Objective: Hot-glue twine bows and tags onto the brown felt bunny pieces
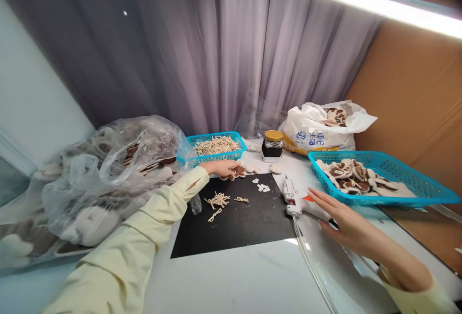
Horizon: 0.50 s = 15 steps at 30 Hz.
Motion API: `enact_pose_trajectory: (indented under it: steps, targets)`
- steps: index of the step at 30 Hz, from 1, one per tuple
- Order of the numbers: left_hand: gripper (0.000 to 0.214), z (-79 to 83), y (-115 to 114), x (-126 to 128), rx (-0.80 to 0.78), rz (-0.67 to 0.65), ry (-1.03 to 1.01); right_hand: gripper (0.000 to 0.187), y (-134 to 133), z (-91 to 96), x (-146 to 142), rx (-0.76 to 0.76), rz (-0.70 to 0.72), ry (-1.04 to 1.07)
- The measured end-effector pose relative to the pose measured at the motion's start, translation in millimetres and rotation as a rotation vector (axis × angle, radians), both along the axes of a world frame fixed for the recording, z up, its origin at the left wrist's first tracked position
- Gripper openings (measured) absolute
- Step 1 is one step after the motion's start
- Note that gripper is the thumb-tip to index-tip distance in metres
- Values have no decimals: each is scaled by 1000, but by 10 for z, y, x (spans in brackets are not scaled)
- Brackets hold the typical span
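Note:
My left hand [224,167] reaches to the far edge of a black mat [249,230]. Its fingers are bunched at a brown-and-white felt piece [238,171] in a small row; the fingertips are partly hidden. Nearer on the mat lie several cream string bows [219,200], with a single bow [241,199] to their right and small white labels [263,187] beyond. My right hand [341,220] is open, fingers stretched, beside the handle of a white glue gun [291,197]. That gun lies at the mat's right edge, its nozzle pointing away. Whether my fingers touch the handle I cannot tell.
A blue basket of string bows [243,144] and a dark jar with a gold lid [273,145] stand behind the mat. At right are a blue basket of felt pieces [426,191] and a white bag [317,133]. Clear plastic bags [108,179] fill the left. A cable [312,266] trails forward.

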<state>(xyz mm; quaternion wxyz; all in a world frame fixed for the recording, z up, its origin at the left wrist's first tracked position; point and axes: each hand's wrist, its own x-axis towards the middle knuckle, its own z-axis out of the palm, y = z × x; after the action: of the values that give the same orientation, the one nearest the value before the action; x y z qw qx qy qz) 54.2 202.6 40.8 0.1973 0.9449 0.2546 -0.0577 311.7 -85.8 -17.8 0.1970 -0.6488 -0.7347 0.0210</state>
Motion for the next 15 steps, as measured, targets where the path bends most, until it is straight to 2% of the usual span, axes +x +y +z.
enact_pose_trajectory:
  steps: [3, 6, 12, 15]
  targets:
    - [51, -25, 21, -14, 58, 25, -14, 75, 193, -115, 11, -136, -67, -97]
    - [67, -101, 10, 51, 136, 28, -55, 77, 283, -138, -21, -178, -76, -110]
    - [54, -348, -173, 286, 288, -35, -138, 67, 413, -162, -77, -77, -99, -85]
    - [49, -386, -342, 314, 381, -59, -186, 59, 444, -218, -42, 3, -113, -54]
